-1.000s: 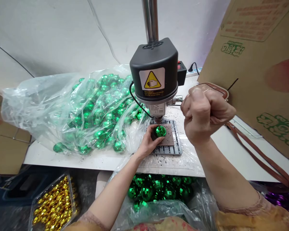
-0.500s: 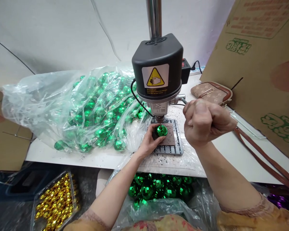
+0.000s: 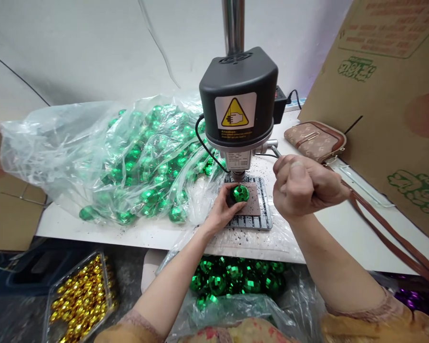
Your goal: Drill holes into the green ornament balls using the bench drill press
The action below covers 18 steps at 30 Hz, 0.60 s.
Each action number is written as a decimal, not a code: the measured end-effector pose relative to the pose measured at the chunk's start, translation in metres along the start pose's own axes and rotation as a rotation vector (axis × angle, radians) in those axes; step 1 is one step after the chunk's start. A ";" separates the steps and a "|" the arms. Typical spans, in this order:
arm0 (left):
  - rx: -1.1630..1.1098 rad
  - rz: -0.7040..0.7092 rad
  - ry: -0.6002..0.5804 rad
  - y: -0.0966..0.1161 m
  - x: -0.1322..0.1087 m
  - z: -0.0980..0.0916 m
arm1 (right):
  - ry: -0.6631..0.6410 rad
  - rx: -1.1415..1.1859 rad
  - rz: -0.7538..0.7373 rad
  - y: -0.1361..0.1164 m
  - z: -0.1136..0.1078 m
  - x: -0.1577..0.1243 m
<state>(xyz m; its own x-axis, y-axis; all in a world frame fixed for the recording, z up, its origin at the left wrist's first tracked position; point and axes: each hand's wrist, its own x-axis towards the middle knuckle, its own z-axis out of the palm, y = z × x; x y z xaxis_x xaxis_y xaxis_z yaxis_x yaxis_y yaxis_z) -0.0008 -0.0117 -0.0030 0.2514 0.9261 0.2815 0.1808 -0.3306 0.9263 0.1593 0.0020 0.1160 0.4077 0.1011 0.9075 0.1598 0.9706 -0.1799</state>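
Observation:
A shiny green mirrored ball [image 3: 240,194] rests on a small brown board [image 3: 252,207] on the slotted metal base [image 3: 266,214] of a bench drill press [image 3: 239,97]. The thumb and fingers of my left hand [image 3: 221,208] curl round the ball's left side. Just over the ball's top is the drill chuck [image 3: 238,175]; whether the bit has entered the ball is hard to make out. My right hand [image 3: 302,186] is closed in a fist round the drill press lever [image 3: 276,150], whose far end the fingers hide. Dark shavings lie scattered about the base.
Left of the drill, a clear plastic bag [image 3: 57,138] spreads over many green balls. More green balls [image 3: 236,276] fill a bag below the table edge. Gold balls [image 3: 82,300] sit in a clear bin at lower left. A strapped purse [image 3: 314,139] and a cardboard box [image 3: 386,109] stand right.
The camera view has shifted slightly, so the drill head appears a little further right. My right fist has lowered slightly with the lever. My left hand still grips the ball in place.

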 end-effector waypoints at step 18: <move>0.379 0.081 -0.067 0.042 -0.071 -0.016 | 0.002 0.013 0.328 -0.012 0.026 0.060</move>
<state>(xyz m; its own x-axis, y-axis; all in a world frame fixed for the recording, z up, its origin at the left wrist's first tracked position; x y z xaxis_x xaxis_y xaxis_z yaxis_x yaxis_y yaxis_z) -0.0261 -0.0884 0.0196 0.3383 0.8845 0.3213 0.4930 -0.4574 0.7401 0.1587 0.0025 0.1827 0.4369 0.4088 0.8012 0.0085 0.8888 -0.4581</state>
